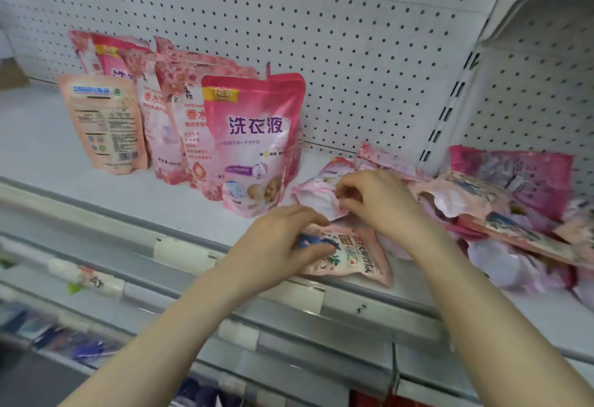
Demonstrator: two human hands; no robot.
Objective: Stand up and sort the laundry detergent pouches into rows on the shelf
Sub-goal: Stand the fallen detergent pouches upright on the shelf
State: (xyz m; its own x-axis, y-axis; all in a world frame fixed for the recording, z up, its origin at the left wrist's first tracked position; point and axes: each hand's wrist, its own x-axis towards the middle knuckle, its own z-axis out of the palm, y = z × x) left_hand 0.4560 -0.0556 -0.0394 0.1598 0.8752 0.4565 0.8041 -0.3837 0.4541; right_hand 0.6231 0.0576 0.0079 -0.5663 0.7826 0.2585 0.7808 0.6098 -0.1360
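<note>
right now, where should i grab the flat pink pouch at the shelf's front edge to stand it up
Take the flat pouch by its left short end, where the left hand grips it, coming from the front-left. It lies flat, and the heap of pouches crowds its right and far sides, so that end is likely the freest.

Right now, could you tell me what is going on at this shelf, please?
A person is sorting detergent pouches on a shop shelf. Several standing pouches are grouped at the left; a pile lies flat at the right. The right hand pinches a pale pink pouch, and the left hand grips a floral pouch lying at the shelf's front edge.
</note>
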